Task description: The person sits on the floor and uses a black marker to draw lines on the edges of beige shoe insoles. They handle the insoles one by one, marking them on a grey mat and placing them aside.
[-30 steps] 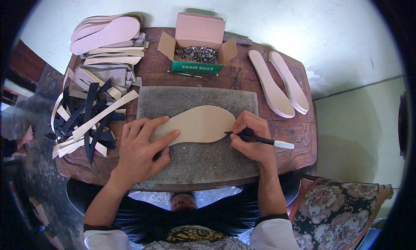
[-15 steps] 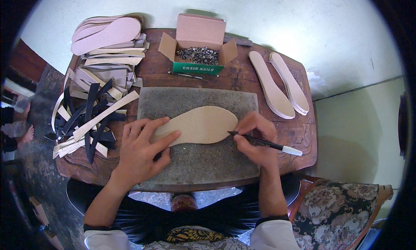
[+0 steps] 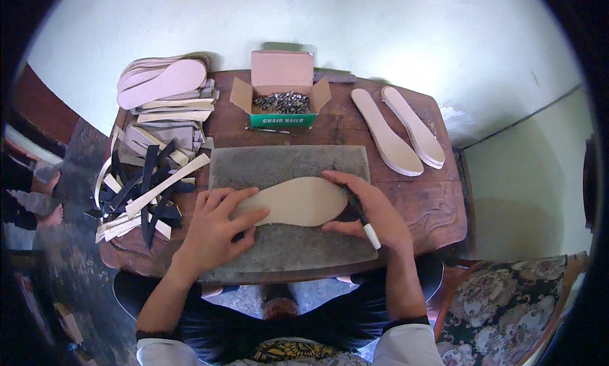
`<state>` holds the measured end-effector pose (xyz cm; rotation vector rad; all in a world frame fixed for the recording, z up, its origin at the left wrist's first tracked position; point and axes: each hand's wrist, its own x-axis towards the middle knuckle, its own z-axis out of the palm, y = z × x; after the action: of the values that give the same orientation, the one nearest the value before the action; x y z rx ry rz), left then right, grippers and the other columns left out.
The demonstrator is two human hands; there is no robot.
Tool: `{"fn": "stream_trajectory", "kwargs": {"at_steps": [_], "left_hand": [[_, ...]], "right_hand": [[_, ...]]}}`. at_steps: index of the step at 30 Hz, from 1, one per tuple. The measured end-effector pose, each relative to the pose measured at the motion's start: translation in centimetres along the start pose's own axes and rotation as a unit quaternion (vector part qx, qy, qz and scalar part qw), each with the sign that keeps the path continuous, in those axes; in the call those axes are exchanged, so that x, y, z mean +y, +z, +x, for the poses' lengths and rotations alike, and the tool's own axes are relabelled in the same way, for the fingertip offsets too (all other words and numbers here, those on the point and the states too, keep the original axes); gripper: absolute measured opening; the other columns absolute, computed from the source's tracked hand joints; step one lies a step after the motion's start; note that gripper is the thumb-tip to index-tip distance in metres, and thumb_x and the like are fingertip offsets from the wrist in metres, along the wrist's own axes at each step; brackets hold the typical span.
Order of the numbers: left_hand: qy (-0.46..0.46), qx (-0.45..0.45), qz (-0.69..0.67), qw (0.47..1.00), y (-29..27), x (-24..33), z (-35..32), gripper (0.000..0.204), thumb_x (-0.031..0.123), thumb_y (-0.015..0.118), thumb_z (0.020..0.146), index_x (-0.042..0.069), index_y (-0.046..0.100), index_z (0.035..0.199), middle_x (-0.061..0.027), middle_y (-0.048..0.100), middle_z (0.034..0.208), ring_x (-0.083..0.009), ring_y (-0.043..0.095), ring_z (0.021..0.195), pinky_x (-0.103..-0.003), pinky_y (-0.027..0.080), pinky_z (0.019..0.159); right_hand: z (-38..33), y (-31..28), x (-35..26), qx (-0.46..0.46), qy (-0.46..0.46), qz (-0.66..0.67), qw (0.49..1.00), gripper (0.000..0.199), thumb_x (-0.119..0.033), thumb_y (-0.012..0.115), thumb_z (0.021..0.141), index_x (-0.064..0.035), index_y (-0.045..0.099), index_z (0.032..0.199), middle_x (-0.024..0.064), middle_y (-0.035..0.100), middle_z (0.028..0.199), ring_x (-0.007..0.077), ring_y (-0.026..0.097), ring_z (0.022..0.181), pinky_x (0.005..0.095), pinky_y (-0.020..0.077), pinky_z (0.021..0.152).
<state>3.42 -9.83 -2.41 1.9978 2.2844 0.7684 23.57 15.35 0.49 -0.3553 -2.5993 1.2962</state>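
Observation:
A beige insole (image 3: 298, 201) lies on a grey rectangular slab (image 3: 288, 252), its wider end toward the right. My left hand (image 3: 219, 229) holds down the narrow end with spread, bent fingers and covers its tip. At the wide end, my right hand (image 3: 374, 217) has its thumb and forefinger on opposite edges of the insole. A black marker pen (image 3: 361, 217) with a white end is tucked in that same hand, slanting down across the palm. The pen's tip is hidden.
Pinkish insoles (image 3: 162, 83) are stacked at the far left above cut strips (image 3: 152, 191), black and cream. A green box (image 3: 282, 120) of metal nails stands at the back. Insole stacks (image 3: 390, 137) lie at right on the wooden table (image 3: 431, 207). Someone's feet (image 3: 51, 213) show at left.
My right hand has gone from a writing grip with the pen tip at the insole's edge to spanning its wide end. The pen has swung into the palm. The whole view has shifted slightly.

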Motion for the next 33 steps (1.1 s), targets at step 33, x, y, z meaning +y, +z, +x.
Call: {"fn": "stream_trajectory", "kwargs": {"at_steps": [33], "left_hand": [[0.043, 0.042, -0.174, 0.983, 1.6, 4.9, 17.1, 0.054, 0.005, 0.072, 0.09, 0.01, 0.059, 0.142, -0.0237, 0.051, 0.151, -0.0411, 0.055, 0.134, -0.046, 0.046, 0.111]], "right_hand": [[-11.8, -10.5, 3.4, 0.259, 0.025, -0.079, 0.962, 0.076, -0.02, 0.094, 0.068, -0.0096, 0.061, 0.135, 0.0152, 0.066, 0.13, 0.0335, 0.063, 0.122, 0.0429, 0.0501, 0.105]]}}
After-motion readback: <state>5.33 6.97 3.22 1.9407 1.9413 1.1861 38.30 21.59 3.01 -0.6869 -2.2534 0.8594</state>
